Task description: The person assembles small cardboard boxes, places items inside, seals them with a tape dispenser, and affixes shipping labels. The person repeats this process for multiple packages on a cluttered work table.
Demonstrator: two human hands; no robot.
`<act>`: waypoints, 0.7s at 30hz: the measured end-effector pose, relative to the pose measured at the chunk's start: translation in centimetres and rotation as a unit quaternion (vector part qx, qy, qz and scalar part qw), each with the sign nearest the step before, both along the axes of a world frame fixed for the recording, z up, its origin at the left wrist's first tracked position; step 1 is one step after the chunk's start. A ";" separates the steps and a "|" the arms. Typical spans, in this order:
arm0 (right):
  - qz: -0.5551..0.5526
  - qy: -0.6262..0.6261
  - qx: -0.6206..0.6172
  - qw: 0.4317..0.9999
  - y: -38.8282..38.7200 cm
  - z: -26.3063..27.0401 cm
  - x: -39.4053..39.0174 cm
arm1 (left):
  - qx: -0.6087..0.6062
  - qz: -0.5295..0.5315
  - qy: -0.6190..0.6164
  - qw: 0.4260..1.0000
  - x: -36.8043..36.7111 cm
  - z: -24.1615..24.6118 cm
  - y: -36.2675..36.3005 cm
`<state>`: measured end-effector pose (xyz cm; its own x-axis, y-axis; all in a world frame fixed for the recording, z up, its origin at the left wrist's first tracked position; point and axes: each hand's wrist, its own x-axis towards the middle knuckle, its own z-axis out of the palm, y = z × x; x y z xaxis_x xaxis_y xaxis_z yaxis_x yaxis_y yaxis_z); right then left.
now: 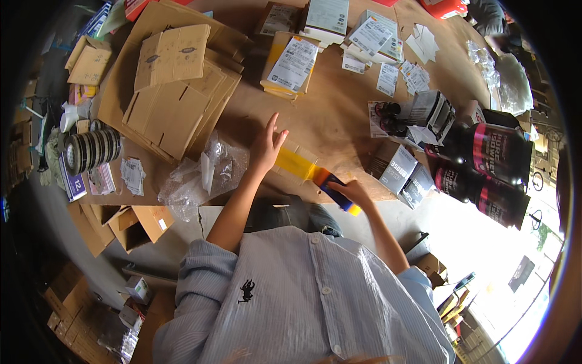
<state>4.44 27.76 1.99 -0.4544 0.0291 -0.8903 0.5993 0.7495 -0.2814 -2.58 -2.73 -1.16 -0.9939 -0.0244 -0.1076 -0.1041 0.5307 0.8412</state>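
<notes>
A small cardboard box (pixel 303 151) lies near the front edge of the wooden table, with a strip of yellow packing tape (pixel 294 164) along its top. My right hand (pixel 355 193) grips a blue tape dispenser (pixel 335 190) at the right end of this box. Yellow tape runs from the dispenser's orange head to the strip. At the box's left end is my left hand (pixel 267 148), its fingers spread and holding nothing; whether it touches the cardboard is unclear. Bubble wrap (pixel 200 175) lies to the left of that hand.
Flattened cardboard (pixel 173 107) is stacked at the left, by tape rolls (pixel 93 150). A taped box (pixel 291 63) with a printed label stands behind. Silver boxes (pixel 394 167) and large black tubs (pixel 493 150) occupy the right side. Several label sheets (pixel 413 76) lie farther back.
</notes>
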 end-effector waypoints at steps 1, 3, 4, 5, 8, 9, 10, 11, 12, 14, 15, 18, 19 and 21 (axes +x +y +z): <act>-0.001 0.032 0.012 0.999 -1.7 -2.3 -0.2 | 0.038 0.005 -0.035 0.999 0.1 -0.3 -0.2; -0.058 0.022 -0.050 0.997 -3.5 -5.3 -1.5 | 0.063 0.001 -0.062 0.996 -0.1 -1.2 -1.0; -0.107 -0.037 -0.108 0.988 -2.8 -5.7 -2.1 | 0.078 0.003 -0.094 0.993 -0.1 -1.7 -1.5; -0.158 -0.091 -0.207 0.961 -2.7 -6.1 -2.7 | 0.094 0.007 -0.127 0.987 -0.3 -2.4 -2.1; -0.261 -0.095 -0.248 0.928 -2.7 -5.8 -4.5 | 0.125 0.015 -0.115 0.985 0.0 -4.4 -2.4; -0.205 -0.063 -0.175 0.961 -2.9 -5.2 -4.3 | 0.116 0.038 -0.119 0.985 0.6 -4.9 -2.2; -0.148 -0.039 -0.095 0.984 -2.9 -4.4 -4.2 | 0.168 0.070 -0.102 0.978 1.6 -5.3 -1.7; 0.002 0.049 0.057 0.997 -3.5 -3.6 -3.4 | 0.169 0.123 -0.058 0.976 2.3 -5.7 -1.0; 0.002 0.204 0.146 0.968 -3.7 -2.2 -1.7 | 0.197 0.186 -0.041 0.962 3.6 -5.7 -0.3; -0.100 0.311 0.149 0.933 -4.0 0.8 0.8 | 0.191 0.261 -0.049 0.945 5.8 -5.3 1.0; -0.160 0.304 0.146 0.928 -3.7 2.6 2.0 | 0.230 0.291 -0.098 0.924 7.0 -4.6 1.6; -0.318 0.301 -0.135 0.889 -4.3 8.0 5.8 | 0.020 0.132 -0.069 0.989 7.0 -1.5 0.4; -0.305 0.315 -0.167 0.883 -4.9 9.4 6.8 | -0.170 0.064 0.010 0.983 6.6 0.1 -0.1; -0.302 0.280 -0.199 0.889 -6.3 11.6 7.6 | -0.194 0.019 0.146 0.970 4.8 3.7 -0.9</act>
<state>12.07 21.47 13.55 -0.8384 0.1508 -0.5238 0.5410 0.1129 -0.8334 2.25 -3.65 2.59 -0.9782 -0.0430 0.2030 0.0838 0.8131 0.5761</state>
